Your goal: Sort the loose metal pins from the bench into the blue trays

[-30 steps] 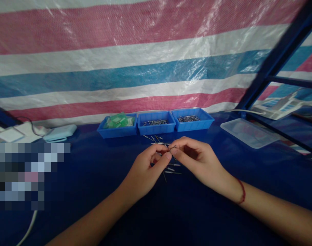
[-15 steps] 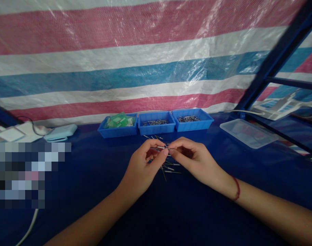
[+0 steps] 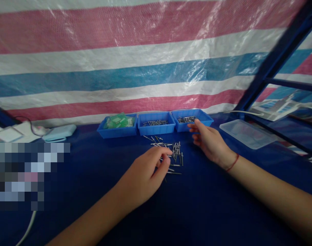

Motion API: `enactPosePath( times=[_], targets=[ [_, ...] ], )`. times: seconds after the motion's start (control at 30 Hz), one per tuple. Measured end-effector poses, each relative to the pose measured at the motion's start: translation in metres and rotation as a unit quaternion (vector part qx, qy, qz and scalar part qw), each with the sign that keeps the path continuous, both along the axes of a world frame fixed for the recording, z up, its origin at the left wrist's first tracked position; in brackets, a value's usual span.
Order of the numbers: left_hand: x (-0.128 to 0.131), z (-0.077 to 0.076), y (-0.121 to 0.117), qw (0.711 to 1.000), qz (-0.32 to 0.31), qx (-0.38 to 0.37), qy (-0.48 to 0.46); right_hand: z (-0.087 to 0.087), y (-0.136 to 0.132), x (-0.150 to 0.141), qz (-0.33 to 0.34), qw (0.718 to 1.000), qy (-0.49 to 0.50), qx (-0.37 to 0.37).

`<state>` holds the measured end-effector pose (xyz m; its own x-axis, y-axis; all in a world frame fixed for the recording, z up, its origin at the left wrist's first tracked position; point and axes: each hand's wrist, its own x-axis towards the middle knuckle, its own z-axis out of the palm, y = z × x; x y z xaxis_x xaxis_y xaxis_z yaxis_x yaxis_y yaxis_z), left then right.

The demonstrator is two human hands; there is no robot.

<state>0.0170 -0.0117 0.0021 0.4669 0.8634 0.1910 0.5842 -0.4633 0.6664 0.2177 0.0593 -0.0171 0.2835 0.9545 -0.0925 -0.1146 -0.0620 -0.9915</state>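
My left hand (image 3: pixel 145 174) is over a loose group of blind rivets (image 3: pixel 176 152) on the blue table. Its thumb and index finger come together in a pinch; I cannot make out what is between them. My right hand (image 3: pixel 213 141) is in front of the right blue bin (image 3: pixel 191 127), near its front wall. Its fingers are slightly bent and apart, with no object visible in them. Metal rivets (image 3: pixel 187 119) lie in that bin, and similar ones (image 3: pixel 157 122) in the middle blue bin (image 3: pixel 156 129).
The left blue bin (image 3: pixel 117 132) holds a green plastic bag (image 3: pixel 118 120). A clear plastic lid (image 3: pixel 248 134) lies at the right, by a dark blue frame (image 3: pixel 260 73). A light blue case (image 3: pixel 59 132) and a white cable (image 3: pixel 30 223) are at the left. Striped sheeting (image 3: pixel 156 75) hangs behind.
Both hands were together at a rivet over the group. My right hand has moved right and away to the right bin, opening its fingers. My left hand has lowered slightly onto the group.
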Motion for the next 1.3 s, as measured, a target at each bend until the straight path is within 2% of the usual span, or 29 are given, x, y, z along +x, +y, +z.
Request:
enactPosePath(
  times=[0.13, 0.27, 0.53, 0.67, 0.87, 1.3],
  targets=[
    [-0.012, 0.001, 0.007, 0.975, -0.07, 0.073, 0.199, -0.002, -0.003, -0.003, 0.067, 0.998, 0.017, 0.001],
    [-0.018, -0.002, 0.013, 0.964, -0.11, 0.074, 0.232, -0.005, -0.013, -0.01, 0.122, 0.992, -0.013, 0.018],
    [-0.017, -0.007, 0.017, 0.973, -0.101, 0.073, 0.196, -0.002, -0.026, -0.018, 0.196, 0.971, -0.121, 0.06],
    [-0.016, -0.007, 0.02, 0.991, -0.057, 0.052, 0.106, 0.003, -0.032, -0.02, 0.239, 0.945, -0.187, 0.117],
    [-0.009, -0.005, 0.019, 0.999, 0.039, -0.001, -0.002, 0.004, -0.042, -0.024, 0.293, 0.923, -0.189, 0.162],
    [-0.001, -0.007, 0.013, 0.997, 0.031, -0.039, -0.052, 0.0, -0.047, -0.027, 0.273, 0.924, -0.166, 0.209]
  ],
)
